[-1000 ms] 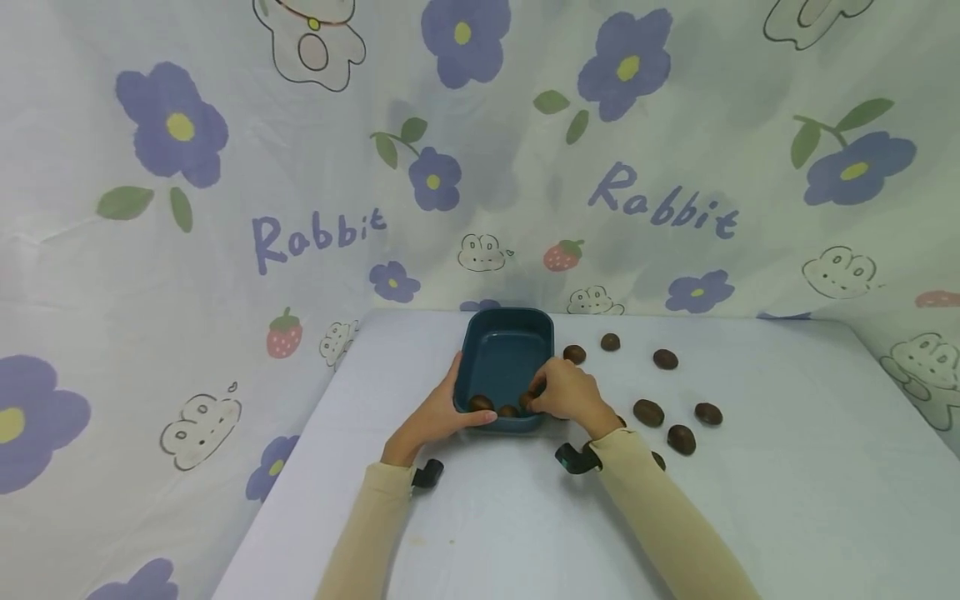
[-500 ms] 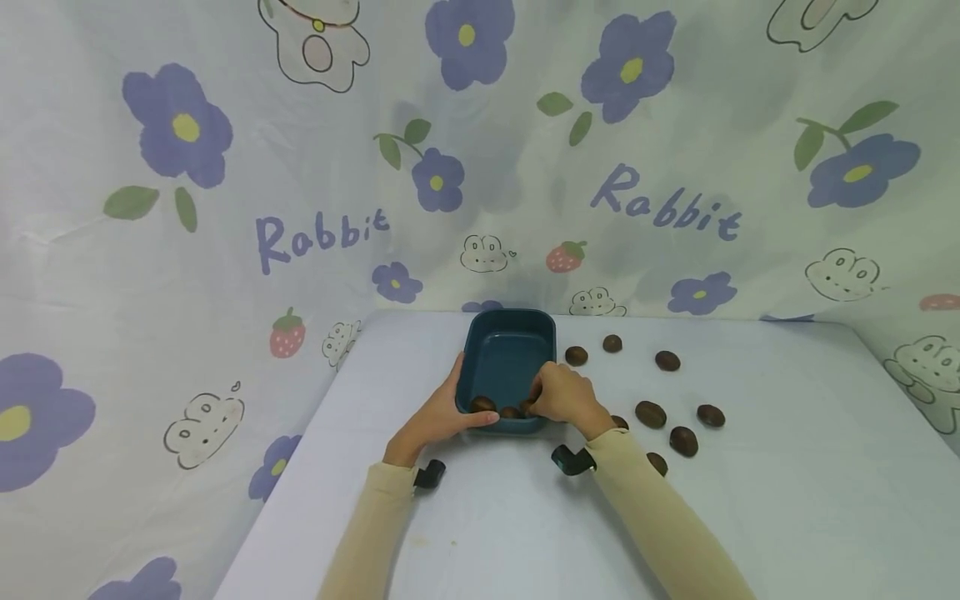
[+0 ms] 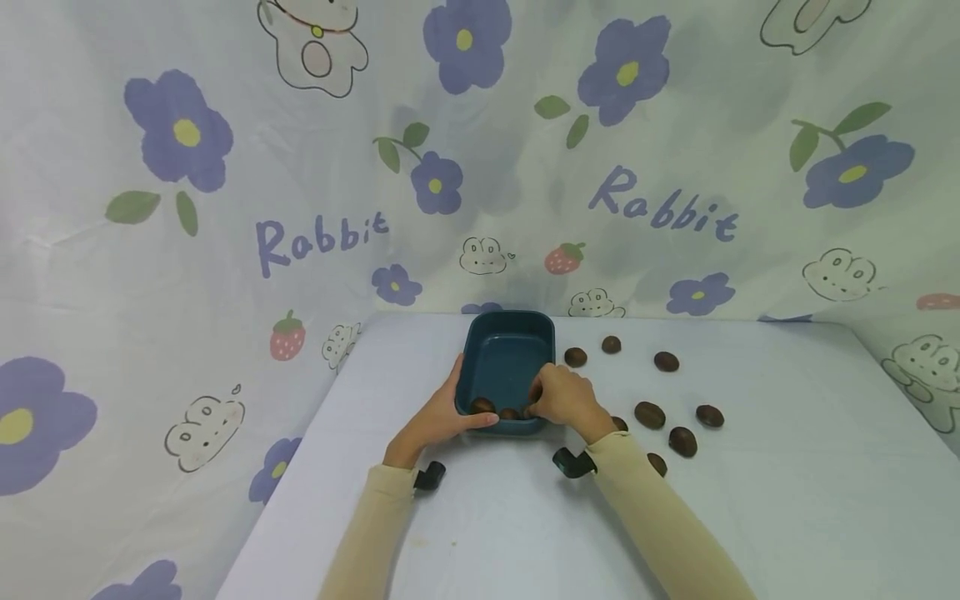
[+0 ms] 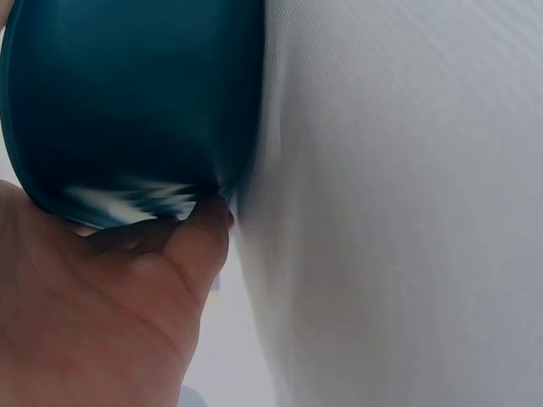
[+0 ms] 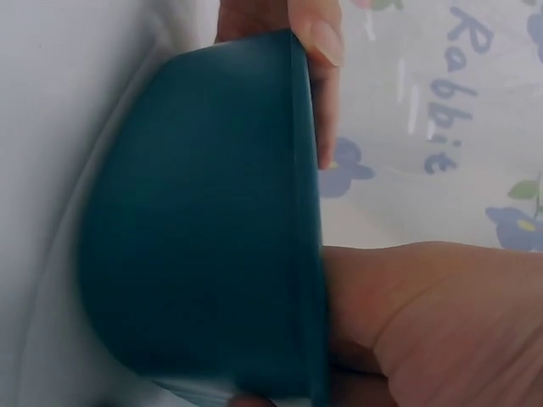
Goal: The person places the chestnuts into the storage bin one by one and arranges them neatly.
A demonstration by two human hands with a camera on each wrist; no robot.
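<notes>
dish: a deep teal dish [image 3: 506, 358] with rounded corners, on the white table [image 3: 487, 517], between the 2 hands and near the printed cloth [image 3: 517, 158] at the back.
left hand: the left hand [image 3: 438, 417] grips the near left corner of the dish, thumb laid along the near rim, fingers spread along the left wall.
right hand: the right hand [image 3: 567, 395] reaches over the right rim near the near right corner, fingers bent down inside; the tips are mostly hidden, so whether they pinch anything cannot be told.
nuts in dish: 2 brown nuts show clearly at the near wall, the left nut [image 3: 482, 406] beside the left thumb and the middle nut [image 3: 508, 414] between the hands; a dark patch at the right fingertips is too covered to tell.
nuts on table: 8 in view right of the dish, well spread; the back nut [image 3: 611, 344] lies near the cloth, the front nut [image 3: 657, 464] just beside the right sleeve [image 3: 667, 517], and 1 is partly hidden by the right wrist.
sleeves: the left sleeve [image 3: 367, 525] and the right one are pale yellow.
cloth print: purple flowers, strawberries, rabbit faces, and the word "rabbit" 2 times.
</notes>
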